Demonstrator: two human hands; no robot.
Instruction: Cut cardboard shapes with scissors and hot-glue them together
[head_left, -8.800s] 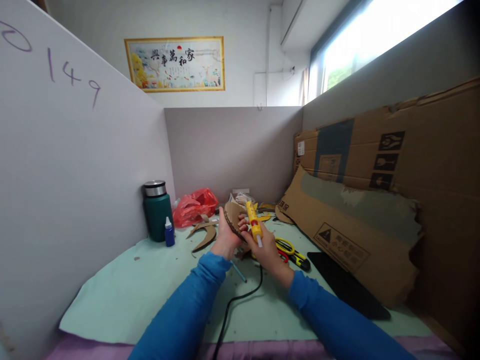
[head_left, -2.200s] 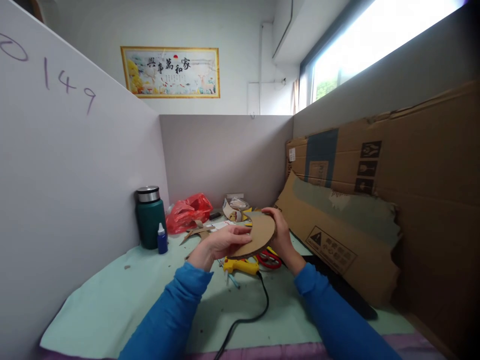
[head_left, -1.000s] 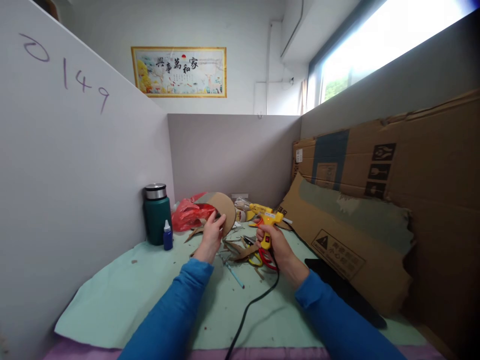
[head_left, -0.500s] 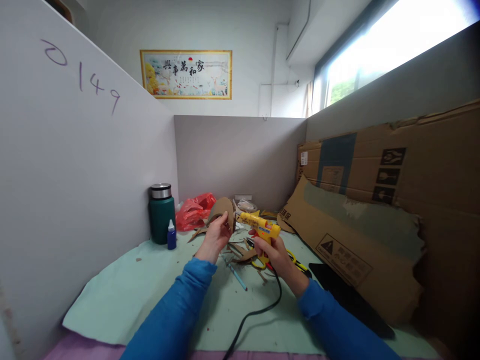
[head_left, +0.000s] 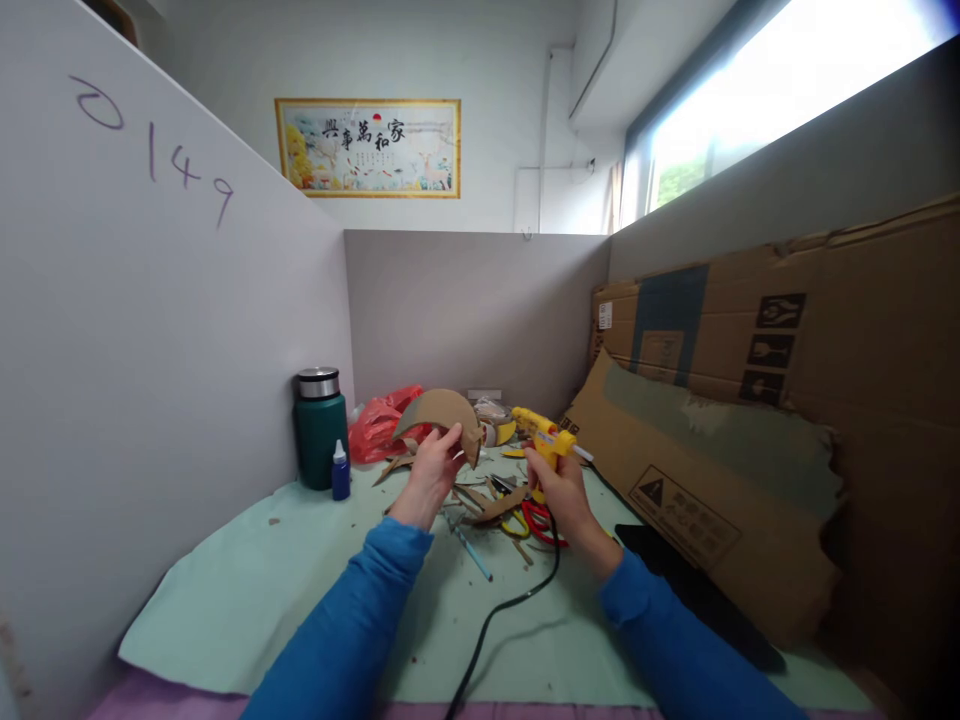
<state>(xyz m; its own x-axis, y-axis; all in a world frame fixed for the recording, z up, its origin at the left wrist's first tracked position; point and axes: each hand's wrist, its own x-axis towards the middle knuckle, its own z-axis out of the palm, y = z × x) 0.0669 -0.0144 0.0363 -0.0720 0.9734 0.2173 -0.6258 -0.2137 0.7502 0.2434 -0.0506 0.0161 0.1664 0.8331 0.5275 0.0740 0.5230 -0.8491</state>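
Note:
In my left hand [head_left: 433,470] is a curved, crescent-like cardboard piece [head_left: 442,408], gripped near its lower edge and raised over the table. My right hand [head_left: 559,490] is wrapped round the handle of a yellow hot glue gun [head_left: 551,440]. The gun's nozzle points up and to the left, apart from the cardboard, and a pale glue stick [head_left: 583,454] juts from its back. A black cord [head_left: 501,607] runs from the gun's grip down to the table's front edge. Red-handled scissors [head_left: 541,522] lie just below the gun.
Cardboard scraps [head_left: 499,505] and a light blue pen [head_left: 474,556] lie mid-table. A green bottle [head_left: 321,430], a small blue dropper bottle [head_left: 340,472] and a red plastic bag [head_left: 379,428] stand at the back left. Large cardboard sheets [head_left: 697,480] lean along the right side.
The glue gun has moved right and away from the cardboard. My left hand has turned the piece so its broad face shows. The red scissors handles are now in clearer view.

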